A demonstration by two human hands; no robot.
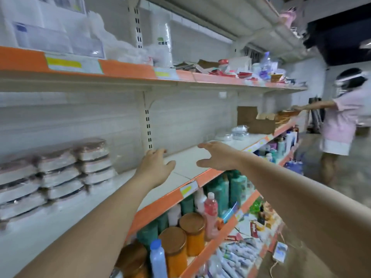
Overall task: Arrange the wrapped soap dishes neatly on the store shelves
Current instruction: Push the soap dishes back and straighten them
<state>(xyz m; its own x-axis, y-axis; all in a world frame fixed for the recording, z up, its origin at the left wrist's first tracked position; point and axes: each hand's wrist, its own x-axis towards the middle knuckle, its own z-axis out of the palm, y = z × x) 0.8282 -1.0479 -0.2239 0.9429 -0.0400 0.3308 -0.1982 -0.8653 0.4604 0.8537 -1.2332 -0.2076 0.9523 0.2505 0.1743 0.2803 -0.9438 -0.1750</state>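
Shelf [186, 157]: white, bare under both hands; wrapped soap dishes [60, 173]: stacked in rows, well left of the hands; left hand [155, 165], right hand [215, 157]: apart, fingers straight, holding nothing, above the shelf.

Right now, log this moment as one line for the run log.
left hand: open, empty | right hand: open, empty | both over bare shelf | soap dishes: stacked at left | more dishes: farther right
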